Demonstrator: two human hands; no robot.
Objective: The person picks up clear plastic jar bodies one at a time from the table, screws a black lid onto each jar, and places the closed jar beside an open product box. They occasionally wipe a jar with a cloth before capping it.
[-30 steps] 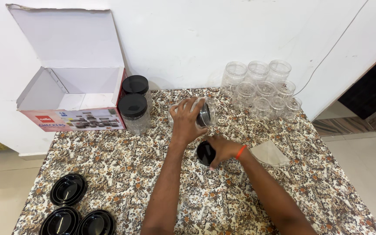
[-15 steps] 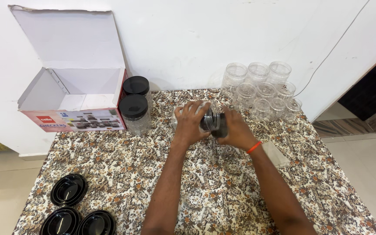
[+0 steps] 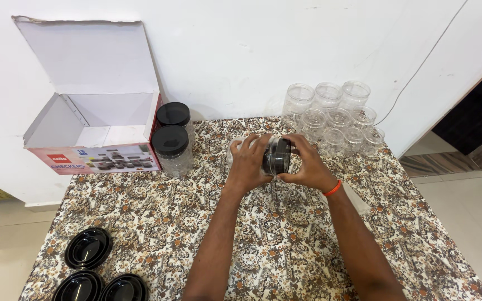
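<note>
Two capped clear jars with black lids (image 3: pixel 171 147) stood by one open cardboard box (image 3: pixel 93 125). One more jar (image 3: pixel 274 156) was held between two hands. About ten open clear jars (image 3: pixel 336 117) were clustered at the wall; the exact count was hard to tell. Three loose black lids (image 3: pixel 88 248) lay on the desk (image 3: pixel 285 239).

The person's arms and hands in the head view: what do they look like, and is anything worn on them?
Both forearms are bare, with no sleeves, gloves or rings visible. The right hand has a thin orange band around its wrist. The left hand and its wrist carry nothing that shows.
</note>
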